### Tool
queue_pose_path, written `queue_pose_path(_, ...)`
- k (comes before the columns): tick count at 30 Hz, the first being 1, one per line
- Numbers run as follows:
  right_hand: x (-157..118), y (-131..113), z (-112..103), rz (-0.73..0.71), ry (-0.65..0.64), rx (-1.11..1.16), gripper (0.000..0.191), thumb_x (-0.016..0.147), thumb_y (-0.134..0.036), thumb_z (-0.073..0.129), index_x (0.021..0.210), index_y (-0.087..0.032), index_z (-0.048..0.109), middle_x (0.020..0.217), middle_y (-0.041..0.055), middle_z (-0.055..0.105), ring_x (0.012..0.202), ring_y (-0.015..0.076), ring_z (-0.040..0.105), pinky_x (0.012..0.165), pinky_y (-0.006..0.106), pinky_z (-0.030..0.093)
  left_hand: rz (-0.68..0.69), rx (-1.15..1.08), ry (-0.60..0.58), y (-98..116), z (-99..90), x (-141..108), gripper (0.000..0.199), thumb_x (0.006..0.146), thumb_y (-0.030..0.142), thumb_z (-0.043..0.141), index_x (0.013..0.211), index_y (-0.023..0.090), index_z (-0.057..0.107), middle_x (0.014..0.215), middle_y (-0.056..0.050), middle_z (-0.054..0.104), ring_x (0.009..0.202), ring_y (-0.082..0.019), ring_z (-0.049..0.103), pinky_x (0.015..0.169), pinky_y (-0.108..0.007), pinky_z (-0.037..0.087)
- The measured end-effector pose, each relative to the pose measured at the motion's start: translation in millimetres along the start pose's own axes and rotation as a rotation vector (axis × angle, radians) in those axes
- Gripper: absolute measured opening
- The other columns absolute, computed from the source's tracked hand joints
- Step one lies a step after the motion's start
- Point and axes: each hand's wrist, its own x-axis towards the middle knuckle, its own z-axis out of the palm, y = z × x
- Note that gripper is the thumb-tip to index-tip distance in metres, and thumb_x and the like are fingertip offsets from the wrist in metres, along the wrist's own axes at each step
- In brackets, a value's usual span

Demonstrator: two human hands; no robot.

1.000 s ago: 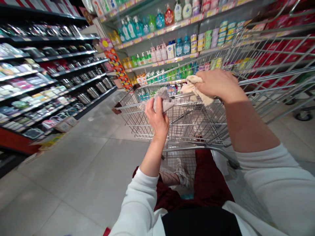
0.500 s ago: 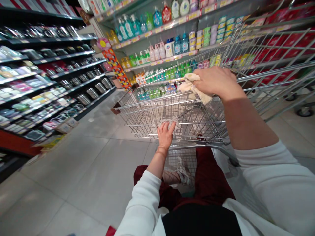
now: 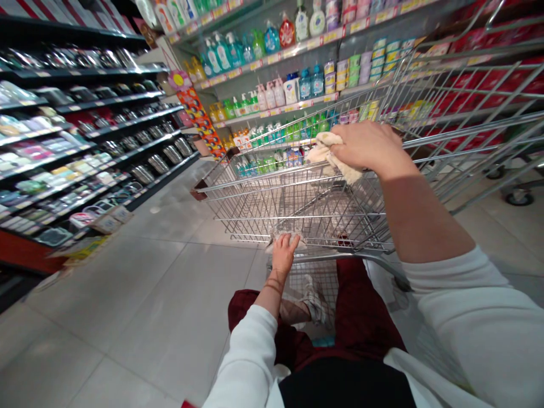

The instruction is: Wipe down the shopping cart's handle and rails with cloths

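A metal shopping cart (image 3: 255, 198) with a wire basket stands right in front of me. My left hand (image 3: 284, 253) presses a pale grey cloth (image 3: 300, 242) to the lower wires of the basket's near side, its fingers bent over it. Higher up, my right hand (image 3: 368, 144) grips a cream cloth (image 3: 329, 150) at the basket's top rail. Part of that cloth hangs below the fingers over the wires. The palm sides of both hands are hidden.
Shelves of pump bottles (image 3: 272, 93) and stacked tubs stand behind the cart. Racks of metal pots and kitchenware (image 3: 144, 173) line the left. More cart wires (image 3: 476, 107) extend right, with a caster wheel (image 3: 518, 195) below. Grey floor tiles (image 3: 140, 289) lie at left.
My left hand has moved down the basket's side with the grey cloth, from the middle wires to the bottom edge. My right hand and its cloth stay at nearly the same spot.
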Motion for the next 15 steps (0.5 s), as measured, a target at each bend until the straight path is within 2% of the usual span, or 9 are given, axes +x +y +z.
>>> queue_pose_path(4, -2, -2, -2, 0.046, 0.005, -0.009, 0.047, 0.095, -0.039, 0.043, 0.132, -0.019, 0.065, 0.127, 0.0178, 0.067, 0.106, 0.0301, 0.062, 0.078, 0.041, 0.036, -0.062, -0.040, 0.006, 5, -6.4, 1, 0.053, 0.090, 0.005, 0.055, 0.137, 0.028, 0.065, 0.130, -0.012, 0.063, 0.126, -0.027, 0.053, 0.109, -0.045, 0.048)
queue_pose_path(7, -2, -3, -3, 0.060, -0.006, -0.010, 0.048, 0.094, -0.039, 0.043, 0.131, -0.019, 0.066, 0.128, 0.0177, 0.067, 0.105, 0.0295, 0.061, 0.077, 0.040, 0.036, -0.089, -0.131, 0.064, 9, -21.9, 6, 0.055, 0.086, 0.003, 0.056, 0.133, 0.028, 0.068, 0.124, -0.011, 0.063, 0.118, -0.026, 0.055, 0.104, -0.043, 0.050)
queue_pose_path(9, -2, -4, -3, 0.053, -0.009, -0.014, 0.047, 0.093, -0.039, 0.044, 0.130, -0.020, 0.066, 0.127, 0.0173, 0.067, 0.103, 0.0291, 0.061, 0.076, 0.040, 0.036, -0.097, -0.211, 0.186, 12, -39.9, 14, 0.059, 0.081, 0.002, 0.057, 0.133, 0.027, 0.068, 0.124, -0.011, 0.062, 0.118, -0.026, 0.055, 0.103, -0.042, 0.051)
queue_pose_path(11, -2, -4, -3, 0.037, -0.004, -0.016, 0.047, 0.093, -0.039, 0.044, 0.130, -0.021, 0.066, 0.125, 0.0164, 0.068, 0.101, 0.0283, 0.061, 0.075, 0.039, 0.036, -0.093, -0.278, 0.378, 16, -66.7, 29, 0.060, 0.079, 0.004, 0.056, 0.133, 0.026, 0.068, 0.127, -0.011, 0.059, 0.122, -0.026, 0.054, 0.105, -0.044, 0.049)
queue_pose_path(13, -3, -3, -3, 0.027, 0.002, -0.011, 0.048, 0.093, -0.039, 0.043, 0.131, -0.020, 0.066, 0.124, 0.0162, 0.069, 0.101, 0.0279, 0.062, 0.075, 0.039, 0.036, -0.083, -0.311, 0.603, 22, -101.5, 53, 0.057, 0.081, 0.006, 0.054, 0.132, 0.026, 0.068, 0.131, -0.011, 0.057, 0.127, -0.027, 0.052, 0.110, -0.048, 0.044)
queue_pose_path(15, -4, -4, -4, 0.030, 0.007, -0.007, 0.048, 0.094, -0.040, 0.043, 0.131, -0.020, 0.066, 0.125, 0.0167, 0.069, 0.102, 0.0286, 0.062, 0.075, 0.039, 0.036, -0.060, -0.305, 0.747, 30, -139.0, 82, 0.057, 0.084, 0.009, 0.052, 0.136, 0.028, 0.066, 0.137, -0.010, 0.055, 0.134, -0.028, 0.047, 0.116, -0.049, 0.039)
